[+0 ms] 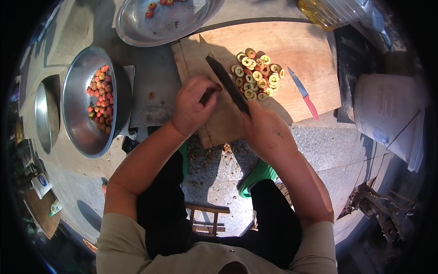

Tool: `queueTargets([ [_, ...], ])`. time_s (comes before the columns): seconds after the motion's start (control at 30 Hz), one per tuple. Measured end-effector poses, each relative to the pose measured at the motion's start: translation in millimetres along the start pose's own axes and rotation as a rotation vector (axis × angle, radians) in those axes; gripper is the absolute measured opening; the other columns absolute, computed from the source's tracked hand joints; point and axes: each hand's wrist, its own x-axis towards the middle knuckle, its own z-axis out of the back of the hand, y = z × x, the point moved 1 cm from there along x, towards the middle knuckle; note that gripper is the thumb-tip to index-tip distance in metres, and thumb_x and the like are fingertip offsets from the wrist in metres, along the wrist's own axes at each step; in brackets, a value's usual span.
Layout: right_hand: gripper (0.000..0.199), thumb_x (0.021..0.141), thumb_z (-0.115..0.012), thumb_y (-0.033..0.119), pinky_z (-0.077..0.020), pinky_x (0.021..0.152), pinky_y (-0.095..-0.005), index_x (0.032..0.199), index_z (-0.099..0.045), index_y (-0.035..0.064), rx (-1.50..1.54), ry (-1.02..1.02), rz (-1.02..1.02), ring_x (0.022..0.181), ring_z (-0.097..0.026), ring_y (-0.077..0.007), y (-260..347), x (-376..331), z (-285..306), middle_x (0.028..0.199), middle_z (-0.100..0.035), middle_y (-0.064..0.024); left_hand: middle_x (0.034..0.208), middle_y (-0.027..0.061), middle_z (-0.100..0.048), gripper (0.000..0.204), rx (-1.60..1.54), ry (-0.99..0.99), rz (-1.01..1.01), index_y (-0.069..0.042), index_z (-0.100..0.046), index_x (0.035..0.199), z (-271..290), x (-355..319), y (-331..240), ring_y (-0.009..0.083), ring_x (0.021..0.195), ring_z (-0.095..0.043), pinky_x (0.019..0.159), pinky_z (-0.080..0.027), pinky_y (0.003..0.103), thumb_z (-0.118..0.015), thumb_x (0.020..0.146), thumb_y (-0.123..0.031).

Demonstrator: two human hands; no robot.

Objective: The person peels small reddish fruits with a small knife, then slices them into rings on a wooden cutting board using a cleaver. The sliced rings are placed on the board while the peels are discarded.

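My right hand (pixel 272 132) is wrapped around the handle of a cleaver (pixel 226 83), its dark blade held edgewise over the wooden cutting board (pixel 301 41). Left of the blade, my left hand (pixel 195 104) is closed, thumb and fingers curled together at the board's left side. What it pinches is mostly hidden; only a small dark reddish bit shows at the fingertips. Beyond the blade lies a pile of sliced small red fruit (pixel 258 75), pale rings with hollow or dark centres. A small knife (pixel 304 92) with a pink handle rests to the right of the pile.
At the left, a deep metal bowl (pixel 75 96) holds many whole red fruits (pixel 101 98). Another metal basin (pixel 182 27) with a few fruits stands beyond the board. A white bucket (pixel 388 114) and a plastic jug of yellow liquid (pixel 335 11) are at the right. Scraps litter the floor below.
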Motion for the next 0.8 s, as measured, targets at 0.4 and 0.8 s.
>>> queueTargets([
  [0.4,0.018,0.102,-0.056,0.021,-0.0502,0.068,-0.0594,0.103,-0.054,0.0036,-0.060,0.030,-0.004,0.077,-0.066,-0.0490,2,-14,1,0.079,-0.067,-0.0263,0.097,0.0121,-0.067,0.019,0.017,-0.015,-0.015,-0.005,-0.069,0.098,0,1,-1,0.0309,0.086,-0.069,0.074,-0.055,0.037,-0.072,0.082,0.004],
  [0.8,0.023,0.103,-0.053,0.025,-0.0502,0.074,-0.0594,0.107,-0.055,0.0027,-0.022,0.020,0.007,0.084,-0.066,-0.0497,3,17,-10,0.084,-0.068,-0.0283,0.094,0.0140,-0.066,0.017,0.047,-0.067,-0.044,-0.004,-0.067,0.094,-1,2,0,0.0341,0.086,-0.067,0.074,-0.054,0.040,-0.073,0.079,0.004],
])
